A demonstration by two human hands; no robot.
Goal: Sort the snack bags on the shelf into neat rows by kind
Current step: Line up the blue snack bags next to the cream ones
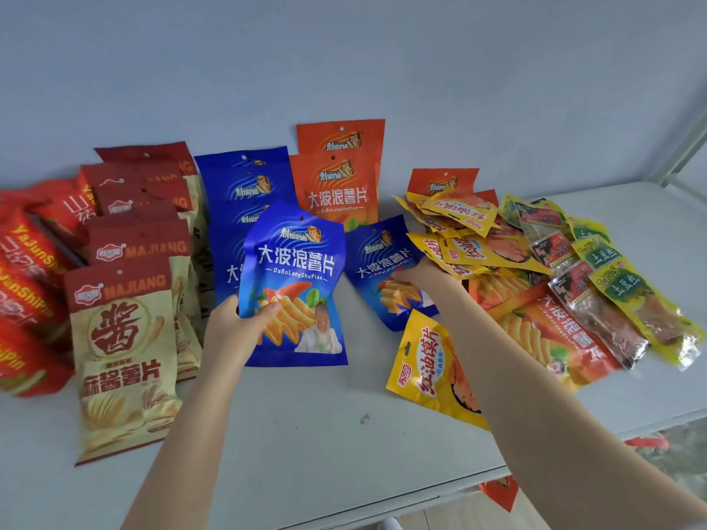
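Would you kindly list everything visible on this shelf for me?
white flat shelf board: one, white, beneath everything.
red foil snack bags: several, red, far left.
maroon-and-beige crisp bags: about six, left row.
blue foil crisp bags: several, blue, centre row.
orange crisp bags: two upright at back, more right.
yellow snack bags: several, loose, right.
green-and-yellow small packs: several, far right.
clear red-labelled packs: few, far right.
left grip: hand, holds a raised blue bag.
right grip: hand, touches a second blue bag.
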